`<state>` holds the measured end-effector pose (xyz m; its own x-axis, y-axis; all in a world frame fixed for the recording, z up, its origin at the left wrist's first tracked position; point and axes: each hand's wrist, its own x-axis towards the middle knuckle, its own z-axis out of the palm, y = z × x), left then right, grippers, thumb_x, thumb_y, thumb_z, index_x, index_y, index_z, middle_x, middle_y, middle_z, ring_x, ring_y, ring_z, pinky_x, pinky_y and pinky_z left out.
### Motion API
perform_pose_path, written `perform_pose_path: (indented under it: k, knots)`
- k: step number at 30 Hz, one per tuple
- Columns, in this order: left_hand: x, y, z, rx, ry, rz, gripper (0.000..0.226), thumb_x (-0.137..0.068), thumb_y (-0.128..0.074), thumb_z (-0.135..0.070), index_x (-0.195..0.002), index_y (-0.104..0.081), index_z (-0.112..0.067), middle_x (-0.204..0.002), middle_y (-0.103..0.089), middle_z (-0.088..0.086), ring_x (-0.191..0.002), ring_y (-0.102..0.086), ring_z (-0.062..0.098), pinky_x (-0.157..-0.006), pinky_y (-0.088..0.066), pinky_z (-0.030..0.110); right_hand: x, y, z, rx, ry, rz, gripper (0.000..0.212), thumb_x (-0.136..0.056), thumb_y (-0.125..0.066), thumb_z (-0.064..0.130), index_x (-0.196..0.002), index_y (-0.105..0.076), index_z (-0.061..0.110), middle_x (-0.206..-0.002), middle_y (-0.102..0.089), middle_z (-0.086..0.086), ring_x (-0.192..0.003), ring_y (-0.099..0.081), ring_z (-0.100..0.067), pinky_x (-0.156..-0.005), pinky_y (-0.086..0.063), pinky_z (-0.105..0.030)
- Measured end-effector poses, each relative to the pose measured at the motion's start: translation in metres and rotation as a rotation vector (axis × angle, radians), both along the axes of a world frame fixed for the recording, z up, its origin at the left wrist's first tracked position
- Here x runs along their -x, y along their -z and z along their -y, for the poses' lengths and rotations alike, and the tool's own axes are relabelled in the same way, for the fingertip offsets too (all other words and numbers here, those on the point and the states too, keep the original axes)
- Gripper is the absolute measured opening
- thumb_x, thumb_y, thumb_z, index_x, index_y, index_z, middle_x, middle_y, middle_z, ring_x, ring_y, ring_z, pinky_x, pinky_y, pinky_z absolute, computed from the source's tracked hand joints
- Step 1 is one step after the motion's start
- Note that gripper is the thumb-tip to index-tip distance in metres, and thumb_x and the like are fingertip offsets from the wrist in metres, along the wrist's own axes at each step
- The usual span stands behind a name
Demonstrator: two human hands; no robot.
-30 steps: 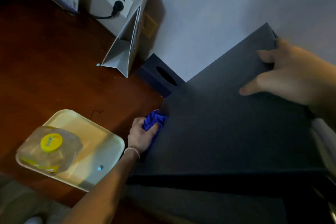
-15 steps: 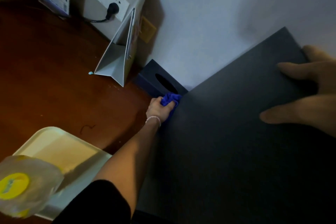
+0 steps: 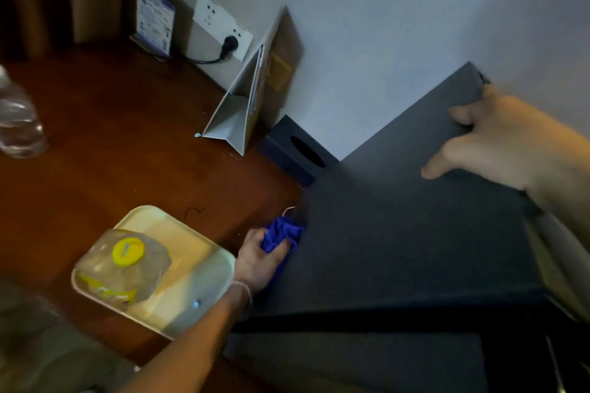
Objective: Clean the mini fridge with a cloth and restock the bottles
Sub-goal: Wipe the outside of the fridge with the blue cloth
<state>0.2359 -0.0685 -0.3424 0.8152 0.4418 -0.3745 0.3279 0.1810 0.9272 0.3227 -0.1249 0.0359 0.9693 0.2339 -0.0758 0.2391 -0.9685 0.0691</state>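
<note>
The dark mini fridge [image 3: 399, 233] fills the right half of the view, seen from above. My left hand [image 3: 258, 260] grips a bunched blue cloth [image 3: 281, 233] and presses it against the fridge's left side wall, near the top edge. My right hand [image 3: 498, 140] rests on the far right part of the fridge top with fingers spread and straight. A clear bottle with a yellow cap [image 3: 123, 268] stands on a cream tray [image 3: 204, 284] left of the fridge. Another clear bottle [image 3: 17, 118] shows at the left edge.
The fridge stands on a reddish wooden desk [image 3: 111, 153] against a pale wall. A dark tissue box [image 3: 297, 150], a folded silver card stand [image 3: 236, 115], a wall socket with a plug [image 3: 223, 29] and a blue leaflet [image 3: 155, 19] line the back.
My left hand has drawn the blue cloth back along the fridge's left side, from the far corner by the tissue box toward me. The right hand stays on the fridge top.
</note>
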Motion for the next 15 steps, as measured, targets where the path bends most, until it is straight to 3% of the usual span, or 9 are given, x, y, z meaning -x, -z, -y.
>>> perform_pose_path:
  k: [2,6,8,15]
  knots:
    - [0.033,0.001,0.007,0.021,-0.035,0.031,0.021,-0.084,-0.077,-0.035,-0.080,-0.058,-0.026,-0.097,-0.058,0.000,-0.083,-0.057,0.013,-0.084,-0.045,0.029,-0.001,0.000,0.000,-0.050,0.031,-0.010,0.085,-0.063,-0.088,0.022,-0.140,-0.054,0.011,-0.141,-0.040,0.002,-0.115,-0.048,-0.029,-0.086,-0.042,-0.037]
    - [0.079,-0.006,0.017,0.055,-0.096,0.082,0.039,-0.068,-0.073,-0.059,-0.083,-0.062,-0.025,-0.091,-0.062,0.000,-0.080,-0.061,0.012,-0.081,-0.051,0.037,0.002,0.002,0.001,-0.092,0.042,-0.034,0.087,-0.064,-0.088,0.021,-0.143,-0.053,0.011,-0.145,-0.036,0.002,-0.123,-0.046,-0.031,-0.087,-0.040,-0.039]
    - [0.090,-0.015,0.020,0.055,-0.140,0.104,0.039,-0.067,-0.077,-0.055,-0.080,-0.062,-0.021,-0.087,-0.060,-0.001,-0.075,-0.059,0.010,-0.079,-0.050,0.039,0.004,0.002,-0.001,-0.095,0.040,-0.039,0.090,-0.068,-0.087,0.020,-0.148,-0.046,0.009,-0.152,-0.029,0.003,-0.133,-0.040,-0.032,-0.088,-0.038,-0.039]
    - [0.026,-0.107,0.009,0.016,-0.154,0.307,0.049,-0.063,-0.066,-0.065,-0.079,-0.061,-0.019,-0.091,-0.055,-0.013,-0.078,-0.059,0.005,-0.080,-0.050,0.034,0.007,0.001,-0.003,-0.100,0.020,-0.044,0.092,-0.071,-0.086,0.019,-0.151,-0.041,0.011,-0.161,-0.018,0.006,-0.145,-0.028,-0.028,-0.094,-0.037,-0.041]
